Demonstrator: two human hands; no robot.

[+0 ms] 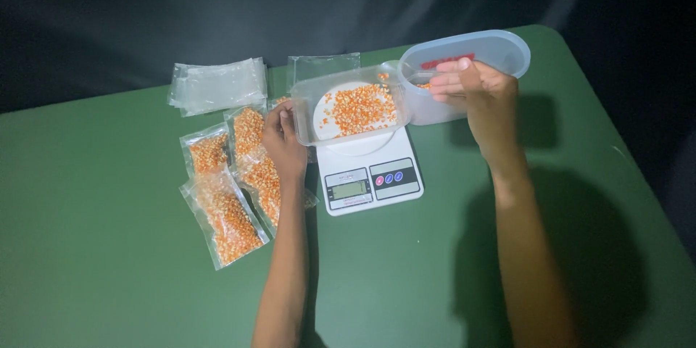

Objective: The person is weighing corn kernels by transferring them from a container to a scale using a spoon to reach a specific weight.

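Nearest me, four filled clear pouches of orange corn kernels (228,174) lie flat on the green table (109,268), left of a white digital kitchen scale (370,174); these I judge finished, or at least filled. On the scale's platform sits a clear rectangular tray (348,105) holding a modest heap of kernels (360,107), so a further portion appears to be in the course of weighing. My left hand (284,141) rests at the tray's near-left corner, fingers curled loosely against its wall, steadying rather than gripping it. My right hand (478,94) lies beyond and to the right, fingers drawn together around what looks like a small clear scoop (406,76), its handle pinched between thumb and fingertips; the scoop's bowl is hard to make out. That hand is at the mouth of an oval clear storage tub (471,65), just beside the tray, with few kernels visible inside. Farthest off, a stack of empty clear pouches (217,85) lies near the table's back edge, with another (322,65) behind the tray: these remain to be filled.
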